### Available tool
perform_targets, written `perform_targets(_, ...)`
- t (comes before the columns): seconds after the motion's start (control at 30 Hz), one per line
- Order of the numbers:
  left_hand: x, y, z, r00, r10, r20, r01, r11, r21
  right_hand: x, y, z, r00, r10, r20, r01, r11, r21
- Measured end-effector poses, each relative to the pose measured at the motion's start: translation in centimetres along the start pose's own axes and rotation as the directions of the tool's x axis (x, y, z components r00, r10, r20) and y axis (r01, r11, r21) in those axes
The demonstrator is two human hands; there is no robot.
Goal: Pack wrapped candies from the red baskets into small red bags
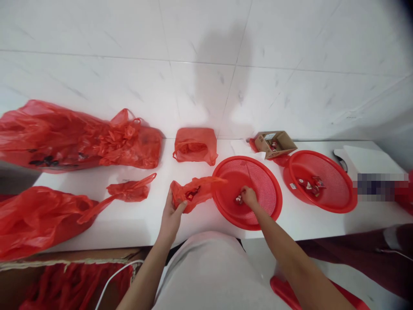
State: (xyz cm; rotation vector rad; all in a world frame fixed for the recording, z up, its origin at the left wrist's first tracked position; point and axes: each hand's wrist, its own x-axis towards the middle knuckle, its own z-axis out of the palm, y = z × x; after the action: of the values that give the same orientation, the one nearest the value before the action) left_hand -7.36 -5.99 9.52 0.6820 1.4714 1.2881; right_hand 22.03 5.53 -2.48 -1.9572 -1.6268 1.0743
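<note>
My left hand point(174, 215) grips the near side of a small red plastic bag point(203, 191), thumb at its mouth. Inside the bag a dark red packet point(191, 194) with a yellow mark shows. My right hand point(250, 197) reaches down into a red mesh-sided basket point(220, 211), fingers curled together. Against its fingertips lie a few small shiny red-and-white wrapped pieces point(238, 199); what is between the fingers is hidden. The bag's handle end reaches over the basket's left rim.
A second red basket point(350, 202) with several small packets stands right, beside a cardboard box point(285, 144). Red bags point(206, 133) lie along the wall; another small bag point(132, 193) and larger filled bags point(41, 215) are left. A carton of red bags point(61, 284) sits below the white table point(129, 224).
</note>
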Motion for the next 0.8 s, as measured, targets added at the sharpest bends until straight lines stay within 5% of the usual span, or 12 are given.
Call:
perform_targets(0.2,1.2,-0.4,-0.3,0.999,0.038,-0.008,-0.039,0.999,-0.027,-0.2,-5.9,-1.1,0.997,-0.077,0.008,0.065,0.889,0.454)
perform_targets(0.33,1.4,-0.4,-0.2,0.998,0.052,0.031,-0.052,0.998,-0.024,-3.4,-12.1,3.7,0.959,-0.263,0.110,0.145,0.781,0.608)
perform_targets(0.4,1.4,-0.4,-0.2,0.997,0.054,0.050,-0.053,0.998,-0.014,-4.6,-14.2,7.3,0.916,-0.323,0.240,0.138,0.813,0.566)
perform_targets(0.53,1.1,-0.5,-0.6,0.995,0.064,0.080,-0.064,0.998,0.007,-4.2,-15.1,11.9,0.932,-0.290,0.218,0.198,0.909,0.367)
perform_targets(0.8,0.3,-0.7,-3.7,0.997,0.071,0.027,-0.071,0.998,-0.002,-2.6,-14.4,9.8,0.921,-0.312,0.232,0.277,0.945,0.173)
